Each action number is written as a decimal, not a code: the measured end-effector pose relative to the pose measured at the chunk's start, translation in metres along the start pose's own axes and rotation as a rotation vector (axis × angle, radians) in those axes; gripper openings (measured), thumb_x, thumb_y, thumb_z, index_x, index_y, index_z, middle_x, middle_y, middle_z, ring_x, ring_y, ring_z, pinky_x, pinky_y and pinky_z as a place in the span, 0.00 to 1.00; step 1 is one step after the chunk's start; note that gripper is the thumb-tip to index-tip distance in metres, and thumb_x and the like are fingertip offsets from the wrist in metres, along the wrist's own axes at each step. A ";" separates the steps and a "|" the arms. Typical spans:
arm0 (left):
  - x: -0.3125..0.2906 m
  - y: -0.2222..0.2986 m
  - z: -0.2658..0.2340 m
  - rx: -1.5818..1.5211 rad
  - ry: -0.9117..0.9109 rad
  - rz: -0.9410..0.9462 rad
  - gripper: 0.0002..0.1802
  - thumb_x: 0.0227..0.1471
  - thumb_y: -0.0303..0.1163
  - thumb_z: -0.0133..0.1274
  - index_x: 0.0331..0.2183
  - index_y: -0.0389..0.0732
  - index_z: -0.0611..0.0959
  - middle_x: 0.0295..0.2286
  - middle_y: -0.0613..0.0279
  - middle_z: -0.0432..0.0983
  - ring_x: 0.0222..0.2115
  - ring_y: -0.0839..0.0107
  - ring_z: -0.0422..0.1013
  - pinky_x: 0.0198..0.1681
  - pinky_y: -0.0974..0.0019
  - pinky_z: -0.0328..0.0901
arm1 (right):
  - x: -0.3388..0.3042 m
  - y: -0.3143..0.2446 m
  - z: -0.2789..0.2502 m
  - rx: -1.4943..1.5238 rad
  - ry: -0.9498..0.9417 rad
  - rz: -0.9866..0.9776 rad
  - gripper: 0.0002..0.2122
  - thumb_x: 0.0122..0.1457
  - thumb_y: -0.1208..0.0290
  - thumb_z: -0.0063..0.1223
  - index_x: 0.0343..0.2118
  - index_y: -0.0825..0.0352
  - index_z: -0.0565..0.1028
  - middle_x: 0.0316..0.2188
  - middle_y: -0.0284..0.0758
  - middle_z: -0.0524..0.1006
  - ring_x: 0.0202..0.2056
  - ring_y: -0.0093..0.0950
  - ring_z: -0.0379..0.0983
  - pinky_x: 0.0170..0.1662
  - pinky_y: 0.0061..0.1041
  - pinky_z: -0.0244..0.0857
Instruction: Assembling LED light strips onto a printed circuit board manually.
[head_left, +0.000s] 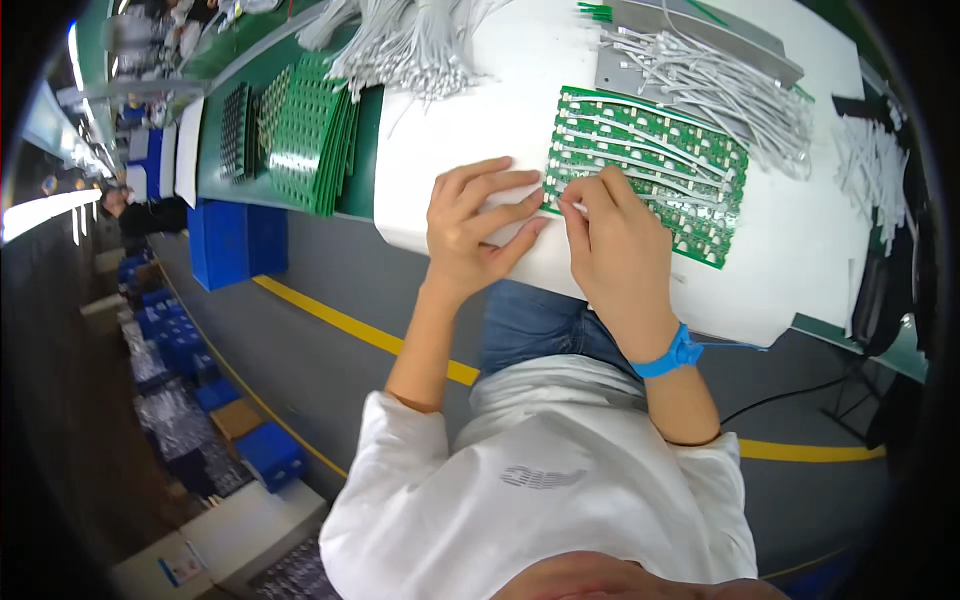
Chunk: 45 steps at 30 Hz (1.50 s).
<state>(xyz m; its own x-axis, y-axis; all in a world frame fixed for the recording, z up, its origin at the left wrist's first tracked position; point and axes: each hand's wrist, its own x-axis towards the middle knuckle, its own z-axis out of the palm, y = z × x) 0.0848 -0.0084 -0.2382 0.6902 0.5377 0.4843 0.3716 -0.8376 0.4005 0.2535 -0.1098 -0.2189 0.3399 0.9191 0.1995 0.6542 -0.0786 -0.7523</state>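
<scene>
A green circuit board panel (735,215) lies on the white tabletop, with several white cables (615,130) running across it from its left side to its right. My left hand (470,225) is open at the panel's left edge, fingers spread, the fingertips near or touching the edge. Over the panel's lower left part is my right hand (620,240), thumb and forefinger pinched together at the board. Whatever sits between those fingertips is too small and hidden to make out. A blue wrist strap (675,352) with a thin cord is on my right wrist.
Loose white cables (740,85) are heaped on a grey tray (620,70) behind the panel. Bundled cables (420,45) lie at the far left. Stacked green panels (315,135) stand on the green bench beyond. More white pieces (870,170) hang at the right; a blue bin (235,240) is below left.
</scene>
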 end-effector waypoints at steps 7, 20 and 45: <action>0.006 0.002 0.002 -0.043 0.034 -0.002 0.10 0.43 0.32 0.71 0.33 0.50 0.92 0.43 0.74 0.85 0.50 0.63 0.77 0.52 0.59 0.67 | -0.002 0.005 0.005 -0.040 0.071 0.008 0.03 0.62 0.76 0.60 0.35 0.63 0.76 0.34 0.35 0.74 0.32 0.41 0.78 0.30 0.39 0.70; 0.008 0.001 0.007 -0.121 0.098 0.030 0.07 0.44 0.31 0.71 0.30 0.46 0.92 0.41 0.73 0.85 0.47 0.64 0.76 0.50 0.59 0.67 | -0.003 -0.007 0.020 -0.248 0.110 0.008 0.04 0.61 0.77 0.60 0.36 0.67 0.75 0.36 0.39 0.74 0.36 0.40 0.79 0.33 0.39 0.73; 0.006 -0.006 -0.007 -0.088 -0.119 0.159 0.28 0.39 0.43 0.74 0.47 0.55 0.91 0.61 0.55 0.73 0.62 0.49 0.66 0.62 0.48 0.63 | 0.066 0.078 -0.095 -0.466 0.219 -0.307 0.06 0.60 0.75 0.63 0.39 0.66 0.79 0.36 0.37 0.75 0.38 0.40 0.76 0.40 0.36 0.71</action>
<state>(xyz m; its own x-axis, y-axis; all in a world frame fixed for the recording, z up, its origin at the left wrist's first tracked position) 0.0826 0.0007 -0.2325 0.8064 0.3798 0.4533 0.2000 -0.8965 0.3954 0.3912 -0.0925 -0.2046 0.1871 0.8295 0.5263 0.9552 -0.0285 -0.2946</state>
